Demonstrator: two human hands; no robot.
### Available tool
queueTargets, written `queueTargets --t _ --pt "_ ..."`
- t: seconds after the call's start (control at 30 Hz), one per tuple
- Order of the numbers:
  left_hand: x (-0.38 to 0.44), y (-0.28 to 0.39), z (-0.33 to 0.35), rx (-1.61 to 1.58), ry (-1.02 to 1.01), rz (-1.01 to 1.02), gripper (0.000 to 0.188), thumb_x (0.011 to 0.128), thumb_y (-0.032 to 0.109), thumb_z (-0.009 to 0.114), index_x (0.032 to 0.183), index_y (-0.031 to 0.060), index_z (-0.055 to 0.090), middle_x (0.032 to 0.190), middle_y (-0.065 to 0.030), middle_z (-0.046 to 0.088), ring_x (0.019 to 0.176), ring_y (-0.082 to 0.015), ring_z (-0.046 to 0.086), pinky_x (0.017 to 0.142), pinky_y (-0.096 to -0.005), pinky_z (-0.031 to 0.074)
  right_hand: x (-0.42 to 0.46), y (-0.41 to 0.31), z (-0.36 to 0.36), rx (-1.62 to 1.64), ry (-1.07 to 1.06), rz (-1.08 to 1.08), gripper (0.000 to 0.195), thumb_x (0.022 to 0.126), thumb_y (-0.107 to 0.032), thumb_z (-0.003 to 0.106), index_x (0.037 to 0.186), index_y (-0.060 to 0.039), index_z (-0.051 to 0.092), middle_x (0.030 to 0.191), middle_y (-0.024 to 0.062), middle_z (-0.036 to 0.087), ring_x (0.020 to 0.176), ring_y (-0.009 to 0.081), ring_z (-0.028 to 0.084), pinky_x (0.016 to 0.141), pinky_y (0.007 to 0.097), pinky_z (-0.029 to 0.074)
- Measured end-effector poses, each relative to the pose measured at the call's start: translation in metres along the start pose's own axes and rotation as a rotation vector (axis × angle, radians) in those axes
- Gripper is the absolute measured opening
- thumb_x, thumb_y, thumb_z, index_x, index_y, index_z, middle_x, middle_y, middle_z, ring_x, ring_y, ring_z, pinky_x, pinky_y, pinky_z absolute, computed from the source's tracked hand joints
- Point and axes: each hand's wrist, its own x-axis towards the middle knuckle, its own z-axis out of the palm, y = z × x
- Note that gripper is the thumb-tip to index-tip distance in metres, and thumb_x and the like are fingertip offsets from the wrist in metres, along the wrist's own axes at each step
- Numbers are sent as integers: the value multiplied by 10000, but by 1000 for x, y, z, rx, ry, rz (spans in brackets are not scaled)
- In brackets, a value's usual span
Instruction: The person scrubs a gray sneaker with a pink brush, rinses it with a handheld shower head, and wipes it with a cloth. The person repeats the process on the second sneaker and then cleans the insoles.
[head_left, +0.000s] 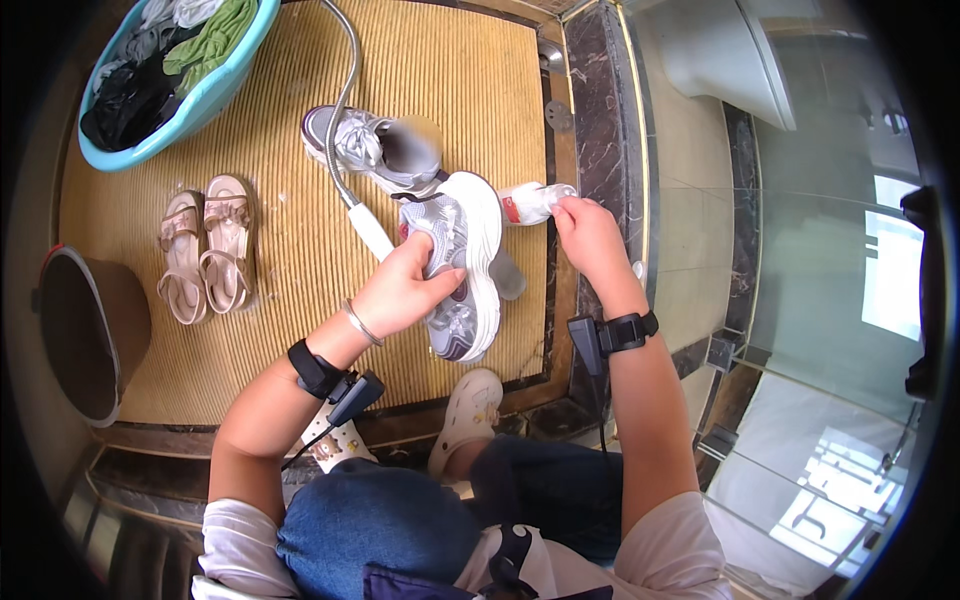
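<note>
My left hand (409, 289) grips a grey and white sneaker (480, 247), its thick white sole turned to the right. At the right, the fingers of my right hand (592, 236) pinch the end of a white plastic bottle or packet (529, 204) with a red label. The other sneaker (356, 142) rests on the ribbed tan floor (465, 67), just beyond the held one. A white shower handset (371, 231) on a metal hose (352, 45) lies beside my left hand, partly hidden. Under the held sneaker's sole edge shows a grey rounded thing (511, 277), too covered to identify.
A turquoise basin (210, 105) of clothes stands at the upper left. Pink sandals (225, 240) and a dark bucket (131, 330) are at the left. Dark marble edging (600, 112) and a glass panel (825, 247) border the right. My feet wear pale clogs (469, 412).
</note>
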Motion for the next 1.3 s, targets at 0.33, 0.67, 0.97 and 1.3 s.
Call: queueTargets --t 0.33,0.67,0.97,1.3 --pt "5 -7 -1 17 50 -2 304 912 109 667 1112 -56 509 981 -56 623 872 -103 612 754 -268 530 -1 5 16 495 101 265 158 862 -29 701 958 -32 575 706 16 618 619 73 548 581 232 448" --pt "-14 -3 -31 -143 135 -22 227 936 75 602 1116 -35 516 986 -61 650 857 -109 639 746 -268 536 -50 -95 14 299 -26 -412 390 837 -146 647 1218 -91 584 1001 126 603 911 285 614 788 384 509" --pt "-53 8 -74 -186 306 10 290 944 48 545 1225 -24 525 1053 -38 646 908 -94 612 810 -255 506 -75 -136 26 -59 -186 -775 754 752 -485 729 1406 -177 518 1267 111 543 1137 309 538 967 446 430" --pt "-76 0 -97 -190 420 62 230 930 38 547 1154 -14 553 1005 -49 658 855 -100 630 746 -254 527 -76 -155 42 -76 -403 -849 757 877 -528 582 1432 -32 444 1531 120 385 1416 278 354 1155 470 278"
